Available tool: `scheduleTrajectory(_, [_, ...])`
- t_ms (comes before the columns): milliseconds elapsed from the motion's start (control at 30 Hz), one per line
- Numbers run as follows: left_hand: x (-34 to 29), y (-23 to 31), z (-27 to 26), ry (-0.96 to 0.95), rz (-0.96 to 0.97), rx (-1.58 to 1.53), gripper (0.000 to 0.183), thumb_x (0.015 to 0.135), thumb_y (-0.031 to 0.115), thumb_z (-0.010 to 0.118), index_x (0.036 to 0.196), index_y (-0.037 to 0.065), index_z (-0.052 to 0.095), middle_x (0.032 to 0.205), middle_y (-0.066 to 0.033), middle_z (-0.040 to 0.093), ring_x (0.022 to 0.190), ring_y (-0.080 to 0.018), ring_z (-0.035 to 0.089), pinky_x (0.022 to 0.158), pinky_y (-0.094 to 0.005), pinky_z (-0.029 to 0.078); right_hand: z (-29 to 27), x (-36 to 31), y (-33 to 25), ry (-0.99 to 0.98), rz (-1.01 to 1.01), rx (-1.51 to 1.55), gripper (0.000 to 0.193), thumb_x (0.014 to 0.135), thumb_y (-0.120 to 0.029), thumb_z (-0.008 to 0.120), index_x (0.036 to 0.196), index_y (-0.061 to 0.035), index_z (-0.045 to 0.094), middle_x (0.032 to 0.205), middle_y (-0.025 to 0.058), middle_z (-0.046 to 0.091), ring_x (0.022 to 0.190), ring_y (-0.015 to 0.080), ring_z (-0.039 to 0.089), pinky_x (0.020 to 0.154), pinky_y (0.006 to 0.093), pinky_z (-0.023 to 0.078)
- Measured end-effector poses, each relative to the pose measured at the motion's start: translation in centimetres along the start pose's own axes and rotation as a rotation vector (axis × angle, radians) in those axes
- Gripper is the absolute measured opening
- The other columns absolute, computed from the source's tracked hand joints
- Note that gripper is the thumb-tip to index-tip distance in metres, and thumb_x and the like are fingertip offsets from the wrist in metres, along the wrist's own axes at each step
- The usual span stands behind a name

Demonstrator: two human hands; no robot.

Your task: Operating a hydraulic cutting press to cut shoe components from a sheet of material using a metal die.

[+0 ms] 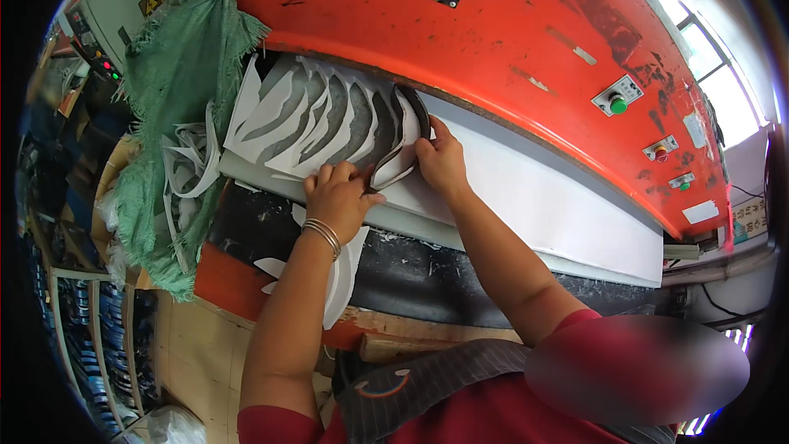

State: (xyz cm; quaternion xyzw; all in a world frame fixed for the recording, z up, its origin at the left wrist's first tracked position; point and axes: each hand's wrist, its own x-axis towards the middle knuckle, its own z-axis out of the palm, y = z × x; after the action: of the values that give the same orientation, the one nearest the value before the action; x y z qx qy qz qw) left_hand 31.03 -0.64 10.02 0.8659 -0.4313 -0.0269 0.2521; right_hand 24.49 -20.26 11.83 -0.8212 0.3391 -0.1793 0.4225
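Note:
A dark, curved metal cutting die [422, 112] stands on edge on a white sheet [526, 189] laid across the machine's bed. My right hand [442, 158] grips the die's right side, thumb on the near wall and fingers reaching round it. My left hand [339, 197], with several metal bangles at the wrist, holds the die's near end, its fingers bent and partly hidden. Left of the die, the sheet is cut into curved strips [288, 127] with gaps between them. White curved cut pieces [343, 284] lie below my left hand on the black ledge [411, 267].
The machine's red front beam [509, 49] spans the far side, with a green push button [618, 104] and other controls at right. A green woven sack [177, 82] holding white scraps hangs at left. Racks of dark blue parts [111, 345] stand at the lower left.

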Motion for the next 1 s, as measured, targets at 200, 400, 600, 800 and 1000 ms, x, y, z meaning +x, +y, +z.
scheduleTrajectory(200, [2.4, 0.5, -0.7, -0.039, -0.024, 0.008, 0.042, 0.080, 0.044, 0.068, 0.100, 0.007, 0.071, 0.114, -0.0030, 0.054, 0.110, -0.0247, 0.044, 0.097, -0.0421, 0.028, -1.2, 2.2, 0.2, -0.063, -0.069, -0.070, 0.060, 0.083, -0.030, 0.053, 0.135, -0.0005, 0.047, 0.083, 0.0258, 0.067, 0.080, 0.0402, 0.066, 0.074, 0.0419, 0.051])
scheduleTrajectory(400, [5.8, 4.5, -3.4, 0.149, 0.067, 0.102, 0.058, 0.075, 0.034, 0.076, 0.123, 0.006, 0.059, 0.122, -0.0095, 0.054, 0.117, -0.0280, 0.042, 0.103, -0.0426, 0.030, -14.3, -0.3, 5.4, 0.220, -0.302, 0.354, 0.046, 0.095, -0.019, 0.056, 0.137, -0.0034, 0.047, 0.092, 0.0075, 0.065, 0.070, 0.0107, 0.057, 0.064, 0.0256, 0.048])
scheduleTrajectory(600, [13.6, 19.7, 0.5, -0.200, 0.507, -0.406, 0.038, 0.089, 0.033, 0.064, 0.116, 0.006, 0.064, 0.111, -0.0154, 0.062, 0.106, -0.0312, 0.060, 0.092, -0.0391, 0.048, -42.6, 1.2, 15.7, 1.421, -0.675, -1.214, 0.030, 0.094, -0.014, 0.057, 0.120, 0.0019, 0.052, 0.134, 0.0237, 0.046, 0.126, 0.0411, 0.042, 0.107, 0.0460, 0.034])
scheduleTrajectory(800, [21.3, 35.2, -0.3, -0.121, 0.636, -0.338, 0.038, 0.092, 0.038, 0.053, 0.077, 0.007, 0.068, 0.075, -0.0139, 0.067, 0.077, -0.0355, 0.065, 0.071, -0.0471, 0.052, -61.3, 3.8, 26.2, 1.685, 0.091, -0.484, 0.066, 0.099, -0.048, 0.035, 0.116, 0.0153, 0.044, 0.128, 0.0380, 0.041, 0.124, 0.0505, 0.036, 0.106, 0.0551, 0.027])
scheduleTrajectory(1000, [18.8, 31.4, 0.6, -0.127, 0.559, -0.244, 0.040, 0.095, 0.036, 0.047, 0.080, 0.005, 0.066, 0.076, -0.0188, 0.065, 0.076, -0.0388, 0.063, 0.069, -0.0489, 0.050, -57.9, 2.3, 24.4, 1.395, 0.018, -0.237, 0.073, 0.098, -0.051, 0.036, 0.131, 0.0145, 0.037, 0.143, 0.0324, 0.031, 0.134, 0.0443, 0.028, 0.112, 0.0474, 0.020])
